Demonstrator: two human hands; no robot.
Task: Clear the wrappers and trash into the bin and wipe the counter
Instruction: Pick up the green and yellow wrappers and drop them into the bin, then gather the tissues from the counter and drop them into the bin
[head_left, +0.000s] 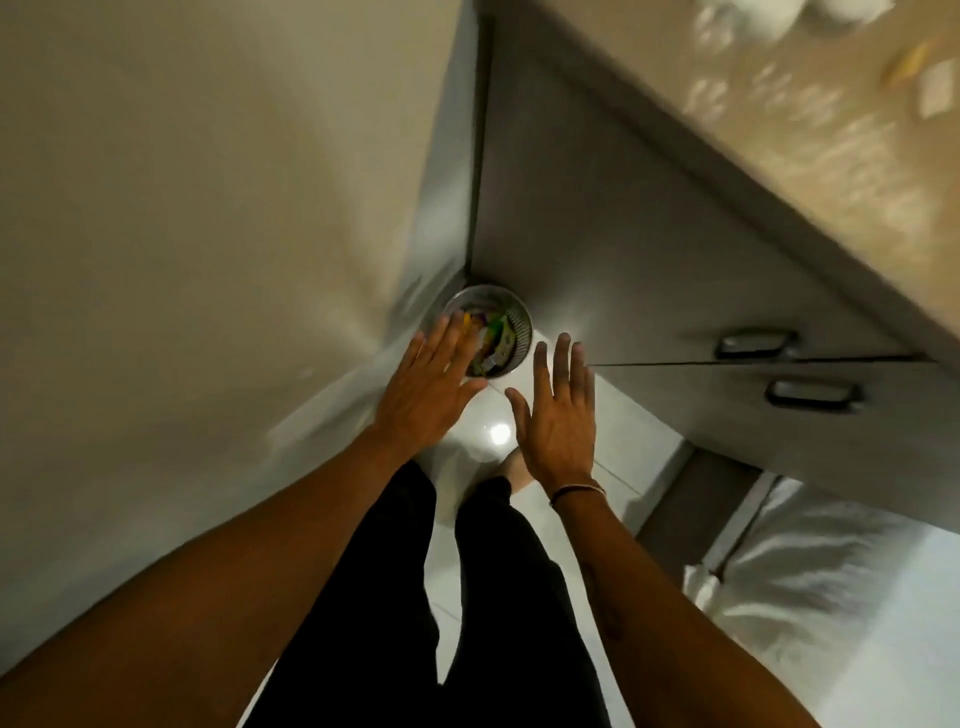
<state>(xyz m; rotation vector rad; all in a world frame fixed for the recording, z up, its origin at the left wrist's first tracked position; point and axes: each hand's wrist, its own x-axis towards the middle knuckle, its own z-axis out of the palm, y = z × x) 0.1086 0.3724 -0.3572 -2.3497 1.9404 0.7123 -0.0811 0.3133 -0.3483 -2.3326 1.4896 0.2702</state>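
Note:
A round metal mesh bin (519, 322) stands on the floor in the corner between the wall and the cabinets. Colourful wrappers (496, 340), green and yellow among them, lie inside it. My left hand (428, 387) hovers flat over the bin's near left rim with fingers spread and nothing in it. My right hand (558, 421) is held out to the right of the bin, palm down, fingers apart, also empty. At the top right the beige counter (810, 171) shows blurred, with a yellow scrap (906, 65) and a white scrap (937, 91) on it.
Grey cabinet doors (649, 260) with dark recessed handles (753, 343) run under the counter. A cream wall (208, 208) closes the left side. The white tiled floor (493, 431) is glossy. My legs in black trousers (467, 597) stand below. A crumpled white cloth (810, 566) lies at the right.

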